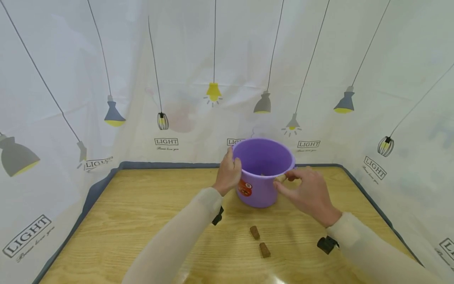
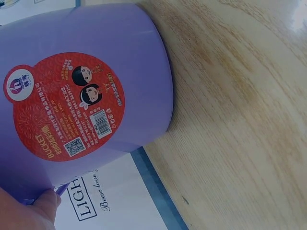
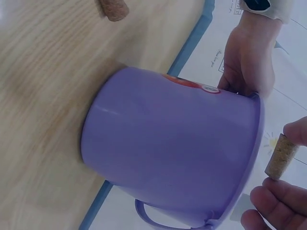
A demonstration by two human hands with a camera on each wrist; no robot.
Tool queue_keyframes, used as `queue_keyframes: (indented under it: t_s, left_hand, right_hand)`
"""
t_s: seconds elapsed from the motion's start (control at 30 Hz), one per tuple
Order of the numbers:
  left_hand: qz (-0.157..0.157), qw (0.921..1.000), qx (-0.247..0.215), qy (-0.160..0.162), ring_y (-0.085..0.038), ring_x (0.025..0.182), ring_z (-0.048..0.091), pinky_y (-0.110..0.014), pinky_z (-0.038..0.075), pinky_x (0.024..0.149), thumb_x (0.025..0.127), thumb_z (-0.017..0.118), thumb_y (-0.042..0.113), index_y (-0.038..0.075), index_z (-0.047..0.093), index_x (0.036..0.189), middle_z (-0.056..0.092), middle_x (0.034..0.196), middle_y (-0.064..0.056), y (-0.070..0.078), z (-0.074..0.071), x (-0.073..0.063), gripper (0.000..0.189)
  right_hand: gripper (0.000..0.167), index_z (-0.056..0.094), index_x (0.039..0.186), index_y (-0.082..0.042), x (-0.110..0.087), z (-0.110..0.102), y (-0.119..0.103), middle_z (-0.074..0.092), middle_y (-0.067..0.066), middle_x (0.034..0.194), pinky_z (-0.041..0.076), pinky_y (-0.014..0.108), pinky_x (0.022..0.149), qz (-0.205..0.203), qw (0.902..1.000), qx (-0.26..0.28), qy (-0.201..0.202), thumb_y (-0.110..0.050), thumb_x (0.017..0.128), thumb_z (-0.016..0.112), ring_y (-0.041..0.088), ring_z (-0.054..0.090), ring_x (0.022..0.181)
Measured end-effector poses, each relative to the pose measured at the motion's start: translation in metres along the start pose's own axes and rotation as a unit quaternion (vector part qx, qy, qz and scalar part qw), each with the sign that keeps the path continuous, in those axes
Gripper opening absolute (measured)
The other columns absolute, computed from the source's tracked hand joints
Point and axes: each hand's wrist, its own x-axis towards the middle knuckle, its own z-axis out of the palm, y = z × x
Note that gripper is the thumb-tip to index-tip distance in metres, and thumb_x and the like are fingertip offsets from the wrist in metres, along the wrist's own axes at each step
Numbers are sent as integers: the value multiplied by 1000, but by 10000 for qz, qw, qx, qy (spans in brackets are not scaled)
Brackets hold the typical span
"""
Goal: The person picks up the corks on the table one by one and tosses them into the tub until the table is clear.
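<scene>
A purple bucket [image 1: 260,193] with a round red label [image 2: 72,108] stands upright on the wooden table. My left hand [image 1: 228,171] grips its rim on the left side, thumb towards me. Near the right part of the rim, my right hand [image 1: 308,193] pinches a tan cork stopper [image 3: 281,157] between thumb and fingertips. In the right wrist view this cork is just past the bucket's mouth, apart from the rim. Two darker brown corks, one farther [image 1: 254,232] and one nearer [image 1: 264,250], lie on the table before the bucket. Most of the bucket's inside is hidden.
The wooden table [image 1: 159,205] has a dark blue-grey border [image 1: 170,165] along its back and sides. White cloth [image 1: 191,59] printed with hanging lamps surrounds it closely. The bucket's handle [image 3: 148,218] hangs at its side.
</scene>
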Motion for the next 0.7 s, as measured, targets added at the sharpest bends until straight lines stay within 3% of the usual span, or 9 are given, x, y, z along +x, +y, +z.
queue_keyframes:
  t_s: [0.27, 0.7]
  left_hand:
    - [-13, 10000, -6, -29, -30, 154, 24, -42, 19, 126, 107, 31, 25, 3, 10, 164, 23, 168, -17, 2, 0, -1, 64]
    - [31, 10000, -67, -41, -31, 154, 24, -42, 20, 126, 108, 29, 25, 3, 9, 164, 22, 168, -17, 2, -1, -2, 64]
  right_hand:
    - [24, 79, 77, -9, 15, -1, -1, 75, 2, 75, 44, 47, 72, 229, 9995, -19, 197, -32, 77, 88, 24, 66, 72]
    - [25, 79, 78, -8, 39, 4, -2, 73, 1, 72, 44, 49, 75, 405, 9990, 0, 188, -33, 81, 83, 22, 62, 68]
